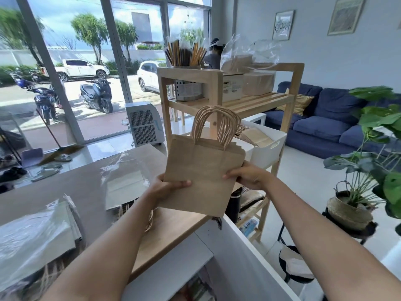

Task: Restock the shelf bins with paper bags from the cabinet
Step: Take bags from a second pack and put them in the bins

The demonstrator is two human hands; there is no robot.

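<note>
1. Both hands are up in the middle of the view, gripping a stack of brown paper bags held above the far right end of the counter.
2. The left hand pinches the stack's lower left edge, thumb lying across the front face, fingers closed behind it.
3. The right hand clamps the right edge, fingers wrapped round the back, thumb tip on the front.
4. The twisted paper handles stand upright, overlapping the wooden shelf unit just beyond.
5. On the shelf's middle level sits a white bin to the right of the stack, already holding what look like flat brown bags, though the stack hides part of it.
6. On the near left of the counter lie clear plastic packs, with another crumpled clear wrapper just left of the left hand.
</note>
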